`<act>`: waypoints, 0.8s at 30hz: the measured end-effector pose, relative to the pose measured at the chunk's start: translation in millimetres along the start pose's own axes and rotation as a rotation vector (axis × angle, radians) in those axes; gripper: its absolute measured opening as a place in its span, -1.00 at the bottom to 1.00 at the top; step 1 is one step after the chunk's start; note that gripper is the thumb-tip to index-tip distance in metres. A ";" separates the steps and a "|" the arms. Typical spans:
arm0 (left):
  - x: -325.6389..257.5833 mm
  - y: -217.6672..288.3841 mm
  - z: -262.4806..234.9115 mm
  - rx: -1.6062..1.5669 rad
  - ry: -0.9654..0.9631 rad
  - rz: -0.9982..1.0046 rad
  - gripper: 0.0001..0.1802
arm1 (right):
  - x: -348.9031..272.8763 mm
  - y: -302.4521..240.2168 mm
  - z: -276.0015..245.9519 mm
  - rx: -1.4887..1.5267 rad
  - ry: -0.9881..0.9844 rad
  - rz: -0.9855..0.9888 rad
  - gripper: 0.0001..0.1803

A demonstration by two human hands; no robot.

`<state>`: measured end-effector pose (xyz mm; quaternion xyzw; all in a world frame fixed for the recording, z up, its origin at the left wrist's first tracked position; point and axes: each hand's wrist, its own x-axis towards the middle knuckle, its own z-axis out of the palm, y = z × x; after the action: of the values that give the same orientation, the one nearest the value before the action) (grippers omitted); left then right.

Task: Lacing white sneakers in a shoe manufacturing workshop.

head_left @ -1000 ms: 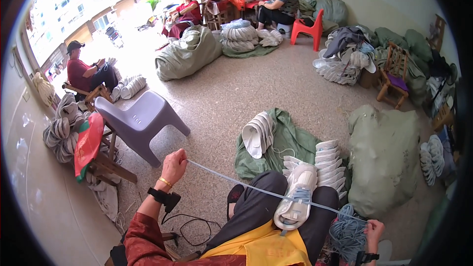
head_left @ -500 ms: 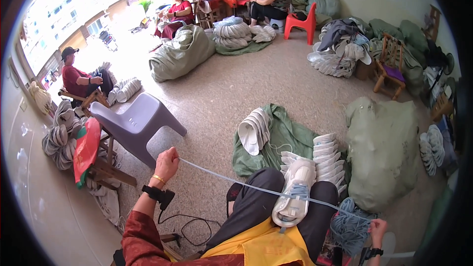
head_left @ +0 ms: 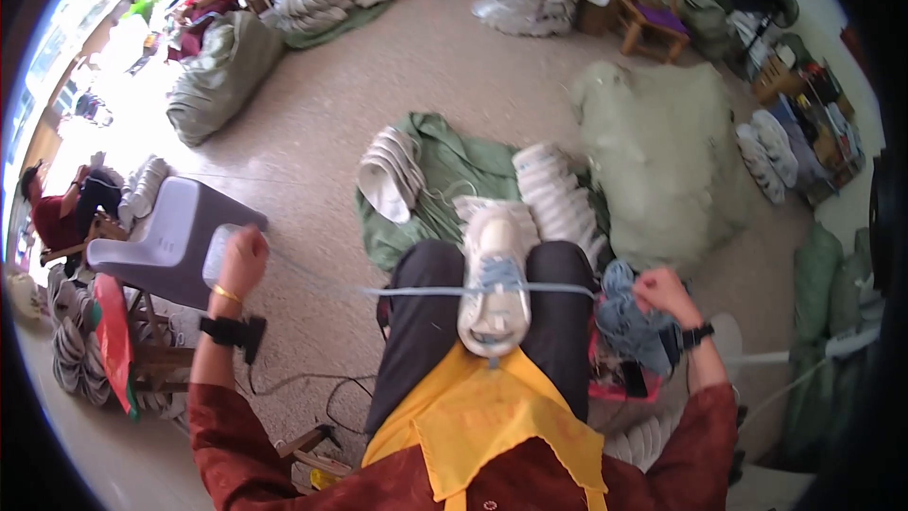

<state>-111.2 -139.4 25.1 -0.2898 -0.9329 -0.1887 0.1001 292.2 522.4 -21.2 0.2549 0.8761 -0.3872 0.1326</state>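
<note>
A white sneaker [head_left: 499, 227] rests upright between my knees, its opening facing me, with blue lacing over its tongue. A flat pale-blue shoelace [head_left: 416, 291] stretches sideways across the shoe and both thighs. My left hand [head_left: 243, 263], out in front of the purple-grey chair, is closed on the lace's left end; that stretch is smeared by motion. My right hand [head_left: 666, 291] is closed on the right end, just above a heap of blue laces [head_left: 632, 333] in a pink tray [head_left: 615, 394].
Ahead, stacked white shoe uppers [head_left: 560, 197] lie by a green cloth [head_left: 440, 147]. A large green sack [head_left: 653, 156] stands at right, a purple-grey plastic chair [head_left: 170, 227] at left. Two people in red sit at far left. A black cable [head_left: 303, 377] trails beside my left leg.
My view has tilted down and shifted right. The lace, slanted before, now lies nearly level across the shoe, and my right hand has come more fully into sight.
</note>
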 end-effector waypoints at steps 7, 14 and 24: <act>58.4 57.7 -51.0 -0.124 0.172 -0.096 -0.93 | -4.8 -110.5 -33.2 0.940 0.460 -0.241 -0.79; -51.1 177.0 32.9 -0.806 -0.824 -0.196 -0.90 | -40.9 -142.7 67.0 0.681 -0.158 -0.083 -0.78; -40.0 270.0 82.8 -0.889 -0.549 -0.129 -0.82 | 15.0 -183.1 98.7 0.579 0.028 -0.279 -0.79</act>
<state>71.1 79.9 17.4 -0.2853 -0.7706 -0.4891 -0.2926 182.6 349.5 18.6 0.1647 0.7577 -0.6313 -0.0117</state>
